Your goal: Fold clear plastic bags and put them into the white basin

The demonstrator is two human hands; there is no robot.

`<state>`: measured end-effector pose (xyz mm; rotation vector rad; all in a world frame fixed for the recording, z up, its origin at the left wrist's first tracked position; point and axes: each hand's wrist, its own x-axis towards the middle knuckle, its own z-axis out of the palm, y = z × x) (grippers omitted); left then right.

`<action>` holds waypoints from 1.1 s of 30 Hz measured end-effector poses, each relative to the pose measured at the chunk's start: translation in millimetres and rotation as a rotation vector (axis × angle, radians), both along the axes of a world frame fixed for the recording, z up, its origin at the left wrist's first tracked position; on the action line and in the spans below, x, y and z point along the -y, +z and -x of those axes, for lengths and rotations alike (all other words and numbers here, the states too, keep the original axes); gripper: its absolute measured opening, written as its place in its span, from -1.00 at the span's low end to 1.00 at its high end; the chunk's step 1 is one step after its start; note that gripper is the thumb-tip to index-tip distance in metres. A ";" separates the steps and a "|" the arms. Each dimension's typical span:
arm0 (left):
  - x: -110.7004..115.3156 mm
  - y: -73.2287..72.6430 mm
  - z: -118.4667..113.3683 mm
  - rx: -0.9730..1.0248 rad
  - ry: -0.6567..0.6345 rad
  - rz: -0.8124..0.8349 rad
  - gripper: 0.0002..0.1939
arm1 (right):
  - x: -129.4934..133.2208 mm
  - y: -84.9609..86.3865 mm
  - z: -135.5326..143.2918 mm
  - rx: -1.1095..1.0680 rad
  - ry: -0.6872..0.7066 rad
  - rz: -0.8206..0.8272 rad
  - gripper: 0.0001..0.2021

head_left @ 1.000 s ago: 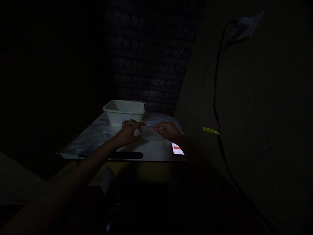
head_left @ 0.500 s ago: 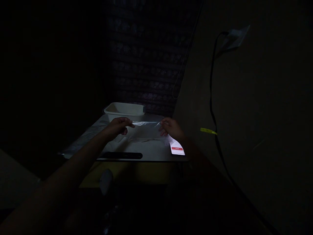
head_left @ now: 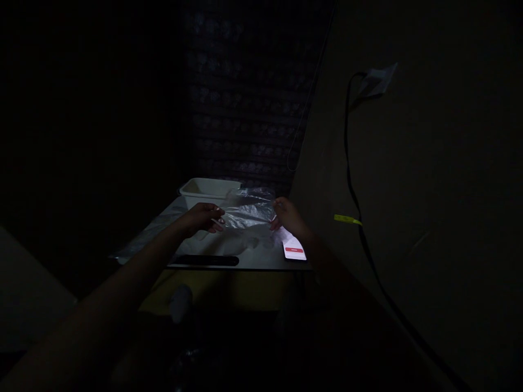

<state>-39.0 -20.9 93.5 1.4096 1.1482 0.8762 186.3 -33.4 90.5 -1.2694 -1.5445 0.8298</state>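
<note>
A clear plastic bag is stretched between my two hands above a small white table. My left hand pinches its left edge between thumb and fingers. At the opposite edge, my right hand is closed on the plastic too. A phone with a lit screen lies on the table just below my right hand. More clear plastic lies at the table's left side, partly behind my left forearm. The dim light hides the bag's finer details.
A white plastic bin stands at the table's back left. Along the front edge is a dark slot or bar. On the right wall, a black cable with a yellow tag hangs from an outlet.
The plastic bag has gone from a nearly edge-on strip to a broader, wrinkled sheet rising above my hands. Both hands keep hold of it. The camera view has shifted slightly.
</note>
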 end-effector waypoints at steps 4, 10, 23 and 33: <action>4.8 6.3 -1.1 -0.013 0.043 -0.067 -0.70 | 3.6 6.3 2.3 -0.038 -0.017 -0.006 -0.92; 8.5 6.7 -0.3 -0.049 0.068 -0.064 -0.68 | 3.2 7.4 2.4 -0.100 0.025 0.063 -0.93; -12.8 -15.6 4.4 0.044 0.171 -0.196 -0.71 | -15.4 -13.2 15.6 -0.148 0.008 0.009 -0.95; -23.7 -23.3 5.6 0.030 0.282 -0.757 -0.91 | -16.4 -28.9 12.2 0.309 -0.009 -0.559 -0.88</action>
